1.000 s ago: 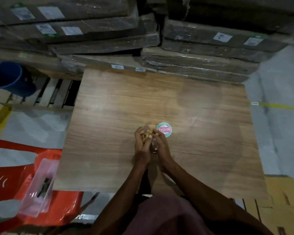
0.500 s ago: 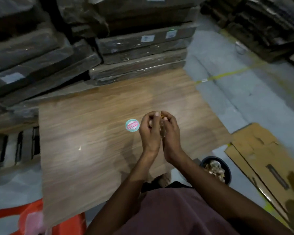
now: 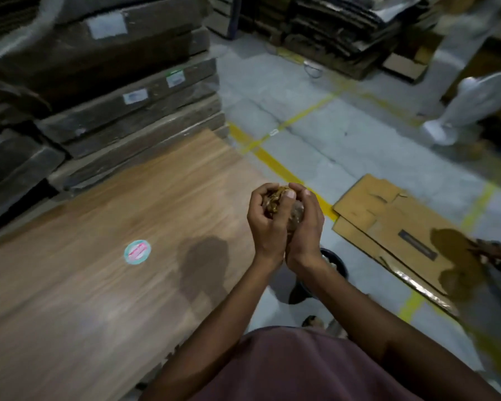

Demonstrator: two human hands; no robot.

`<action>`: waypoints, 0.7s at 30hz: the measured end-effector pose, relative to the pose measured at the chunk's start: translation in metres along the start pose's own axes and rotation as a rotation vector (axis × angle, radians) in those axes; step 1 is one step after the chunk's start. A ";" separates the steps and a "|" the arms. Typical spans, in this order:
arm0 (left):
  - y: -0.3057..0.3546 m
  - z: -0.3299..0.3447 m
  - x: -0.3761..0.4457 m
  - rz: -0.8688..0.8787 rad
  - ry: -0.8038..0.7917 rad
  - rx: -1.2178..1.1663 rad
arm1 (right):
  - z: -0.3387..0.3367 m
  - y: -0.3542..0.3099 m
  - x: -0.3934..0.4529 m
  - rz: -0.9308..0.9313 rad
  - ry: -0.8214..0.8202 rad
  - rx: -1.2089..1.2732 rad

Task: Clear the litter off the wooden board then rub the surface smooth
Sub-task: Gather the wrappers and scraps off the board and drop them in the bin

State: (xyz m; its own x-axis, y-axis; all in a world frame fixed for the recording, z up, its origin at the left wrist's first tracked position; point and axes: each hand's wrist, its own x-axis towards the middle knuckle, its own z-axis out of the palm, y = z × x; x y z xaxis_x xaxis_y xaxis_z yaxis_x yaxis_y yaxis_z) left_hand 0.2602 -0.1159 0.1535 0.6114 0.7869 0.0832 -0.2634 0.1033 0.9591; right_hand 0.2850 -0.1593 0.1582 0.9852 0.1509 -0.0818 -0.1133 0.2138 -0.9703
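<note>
The wooden board (image 3: pixel 104 256) fills the left and lower left of the head view, with a round teal and pink sticker (image 3: pixel 137 252) lying on it. My left hand (image 3: pixel 268 221) and my right hand (image 3: pixel 305 227) are cupped together past the board's right edge, above the floor. Both grip a crumpled wad of brownish and clear litter (image 3: pixel 275 199) between them. Below my wrists stands a dark bin (image 3: pixel 334 263) with scraps inside, mostly hidden by my right forearm.
Wrapped flat packs (image 3: pixel 122 91) are stacked behind the board. A flattened cardboard box (image 3: pixel 394 230) lies on the grey floor at right, beside yellow floor lines (image 3: pixel 275 163). Another person's hand (image 3: pixel 492 250) shows at the right edge. White-clad legs (image 3: pixel 472 105) stand at the far right.
My view has swung right. Both hands carried the wad of litter from above the board's middle, past the sticker, to beyond the board's right edge above the bin.
</note>
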 end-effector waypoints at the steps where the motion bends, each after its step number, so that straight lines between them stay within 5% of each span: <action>1: -0.007 0.021 -0.006 -0.028 -0.020 0.003 | -0.020 -0.004 0.012 -0.005 0.022 0.000; 8: -0.072 0.129 -0.034 -0.202 -0.108 0.095 | -0.135 0.001 0.081 0.137 0.077 -0.079; 13: -0.135 0.152 -0.056 -0.499 -0.234 0.217 | -0.198 0.040 0.096 0.283 0.025 -0.193; 21: -0.281 0.147 -0.064 -1.047 -0.333 0.344 | -0.266 0.166 0.126 0.757 0.287 -0.050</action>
State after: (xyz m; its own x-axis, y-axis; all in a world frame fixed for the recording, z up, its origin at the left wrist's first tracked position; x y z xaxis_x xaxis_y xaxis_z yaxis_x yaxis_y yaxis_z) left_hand 0.4051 -0.2846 -0.0815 0.5904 0.2084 -0.7797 0.6764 0.3993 0.6189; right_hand 0.4248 -0.3618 -0.0740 0.6389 -0.0173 -0.7691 -0.7635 0.1084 -0.6367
